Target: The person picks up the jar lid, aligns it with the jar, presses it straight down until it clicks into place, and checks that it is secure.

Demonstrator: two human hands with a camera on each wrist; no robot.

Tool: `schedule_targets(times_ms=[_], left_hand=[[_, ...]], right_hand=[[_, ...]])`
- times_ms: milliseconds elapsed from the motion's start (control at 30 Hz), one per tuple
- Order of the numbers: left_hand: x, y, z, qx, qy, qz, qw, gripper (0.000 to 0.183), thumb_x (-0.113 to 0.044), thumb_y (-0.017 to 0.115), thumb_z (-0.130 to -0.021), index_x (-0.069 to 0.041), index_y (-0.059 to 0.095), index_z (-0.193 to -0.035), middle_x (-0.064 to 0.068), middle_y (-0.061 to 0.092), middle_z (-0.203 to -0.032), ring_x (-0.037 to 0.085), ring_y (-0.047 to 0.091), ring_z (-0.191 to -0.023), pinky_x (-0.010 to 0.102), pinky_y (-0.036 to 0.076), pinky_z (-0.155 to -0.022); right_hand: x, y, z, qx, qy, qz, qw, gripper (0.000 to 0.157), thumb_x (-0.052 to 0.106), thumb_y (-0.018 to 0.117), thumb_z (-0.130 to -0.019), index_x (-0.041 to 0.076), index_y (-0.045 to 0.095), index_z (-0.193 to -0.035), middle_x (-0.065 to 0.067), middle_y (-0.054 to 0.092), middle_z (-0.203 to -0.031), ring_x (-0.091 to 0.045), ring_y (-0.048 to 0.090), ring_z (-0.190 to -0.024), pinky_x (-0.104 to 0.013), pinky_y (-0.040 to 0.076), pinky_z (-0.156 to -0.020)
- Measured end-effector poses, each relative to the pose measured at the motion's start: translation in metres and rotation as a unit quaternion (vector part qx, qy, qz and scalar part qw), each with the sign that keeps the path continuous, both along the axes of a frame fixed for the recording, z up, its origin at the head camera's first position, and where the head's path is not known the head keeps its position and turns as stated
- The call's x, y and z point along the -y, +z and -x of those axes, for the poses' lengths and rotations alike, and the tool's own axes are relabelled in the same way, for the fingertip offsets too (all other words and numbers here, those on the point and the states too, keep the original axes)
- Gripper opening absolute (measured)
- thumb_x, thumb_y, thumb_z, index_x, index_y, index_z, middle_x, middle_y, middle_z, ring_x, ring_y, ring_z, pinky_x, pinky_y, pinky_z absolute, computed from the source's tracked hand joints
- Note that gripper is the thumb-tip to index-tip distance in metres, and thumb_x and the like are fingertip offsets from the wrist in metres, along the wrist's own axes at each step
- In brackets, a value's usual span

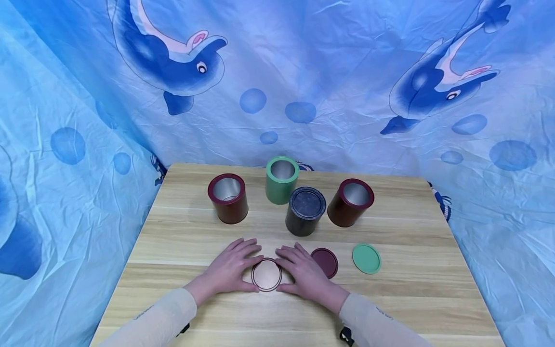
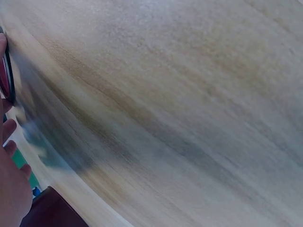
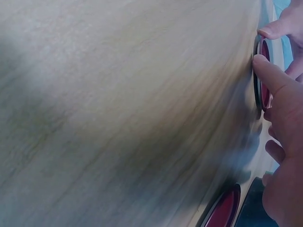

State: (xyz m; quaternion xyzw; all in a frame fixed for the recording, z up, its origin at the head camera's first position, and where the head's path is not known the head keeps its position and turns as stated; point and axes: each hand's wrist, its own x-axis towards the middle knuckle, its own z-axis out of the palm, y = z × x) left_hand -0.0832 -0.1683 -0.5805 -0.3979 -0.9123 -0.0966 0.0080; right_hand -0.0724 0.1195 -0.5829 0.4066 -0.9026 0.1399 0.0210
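Note:
Both hands hold a round dark-red-rimmed lid [image 1: 266,275] between them, low over the table near its front. On its left edge lie the thumb and forefinger of my left hand [image 1: 231,266]; those of my right hand [image 1: 307,273] meet its right edge. The lid's face looks pale with glare in the head view, but dark red in the right wrist view [image 3: 265,71]. Just beyond the right hand lies a second dark red lid [image 1: 325,263], partly covered by it. A green lid [image 1: 366,258] lies flat farther right.
Behind the hands stand a dark red can [image 1: 231,209] at left, a green can [image 1: 279,190], and another dark red can [image 1: 344,212] at right, all uncovered. A black can [image 1: 302,223] with its lid on stands among them. A blue dolphin-print curtain [image 1: 269,72] surrounds the wooden table [image 1: 173,217].

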Motion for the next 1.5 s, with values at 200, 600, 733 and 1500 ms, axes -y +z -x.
schedule_targets(times_ms=[200, 600, 733, 1500], left_hand=[[0.000, 0.001, 0.000, -0.004, -0.001, -0.001, 1.0000, 0.086, -0.079, 0.079, -0.077, -0.019, 0.074, -0.138, 0.007, 0.063, -0.150, 0.031, 0.047, -0.150, 0.054, 0.035, -0.126], [0.004, 0.001, -0.001, -0.011, -0.003, -0.029, 0.9995, 0.083, -0.078, 0.081, -0.075, -0.018, 0.077, -0.132, 0.006, 0.064, -0.148, 0.030, 0.050, -0.148, 0.053, 0.038, -0.124], [0.006, 0.004, -0.005, 0.011, -0.001, -0.047, 0.9988, 0.082, -0.077, 0.083, -0.074, -0.017, 0.078, -0.130, 0.006, 0.064, -0.149, 0.030, 0.049, -0.149, 0.053, 0.037, -0.125], [0.024, 0.053, -0.013, 0.022, 0.029, -0.109, 0.9933, 0.077, -0.068, 0.092, -0.070, -0.015, 0.077, -0.126, 0.004, 0.063, -0.150, 0.032, 0.049, -0.148, 0.057, 0.040, -0.122]], right_hand=[[0.002, 0.001, 0.002, -0.004, 0.004, -0.005, 1.000, 0.077, 0.061, 0.085, -0.084, 0.013, 0.069, -0.142, -0.006, 0.059, -0.154, -0.026, 0.049, -0.148, -0.055, 0.033, -0.127], [0.011, 0.004, 0.002, 0.058, -0.003, 0.019, 0.998, 0.076, 0.057, 0.088, -0.083, 0.011, 0.069, -0.141, -0.007, 0.056, -0.158, -0.028, 0.045, -0.152, -0.055, 0.029, -0.129], [0.013, 0.005, 0.002, 0.115, -0.009, 0.040, 0.993, 0.073, 0.054, 0.090, -0.082, 0.010, 0.070, -0.138, -0.007, 0.053, -0.160, -0.028, 0.040, -0.156, -0.054, 0.023, -0.131], [0.024, 0.051, 0.014, 0.182, 0.026, 0.102, 0.978, 0.074, 0.042, 0.095, -0.082, 0.007, 0.067, -0.140, -0.007, 0.041, -0.169, -0.030, 0.030, -0.160, -0.060, 0.016, -0.131]])
